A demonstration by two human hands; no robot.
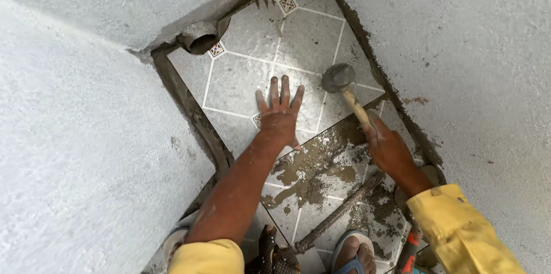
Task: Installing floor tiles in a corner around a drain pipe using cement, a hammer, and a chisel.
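My left hand [279, 112] lies flat, fingers spread, on a grey patterned floor tile [298, 39] set in a narrow corner. My right hand [385, 146] grips the wooden handle of a rubber mallet [338, 78], whose grey head sits on or just above the same tile to the right of my left hand. Both arms wear yellow sleeves pushed up.
Rough grey plastered walls [86, 153] close in on the left, back and right. A pipe opening [201, 41] sits at the back left corner. Wet mortar smears the nearer tile [321, 170]. A metal rod [338, 211] lies on it, beside my sandalled foot [353, 254].
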